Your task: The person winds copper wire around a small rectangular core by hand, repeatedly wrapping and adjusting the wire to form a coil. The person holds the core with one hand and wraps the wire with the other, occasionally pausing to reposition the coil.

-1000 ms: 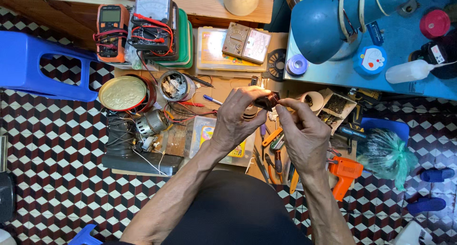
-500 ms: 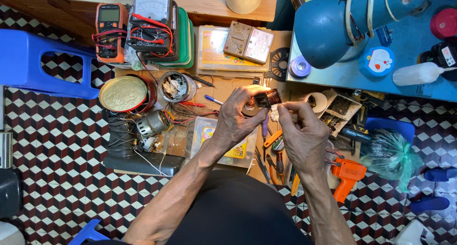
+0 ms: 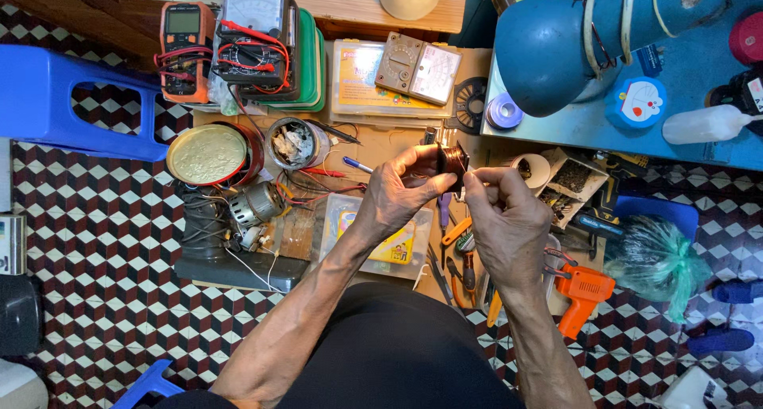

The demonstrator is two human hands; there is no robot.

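Your left hand (image 3: 400, 194) pinches the dark wire spool (image 3: 453, 158) | your right hand (image 3: 505, 218) fingertips pressed together just beside it (thread-thin wire, unclear).

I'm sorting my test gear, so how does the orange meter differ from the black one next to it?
The orange meter has a small digital screen; the black meter has a wide, pale needle dial. The orange one lies at the far left, the black one on a green case. Both have red and black leads wrapped around them.
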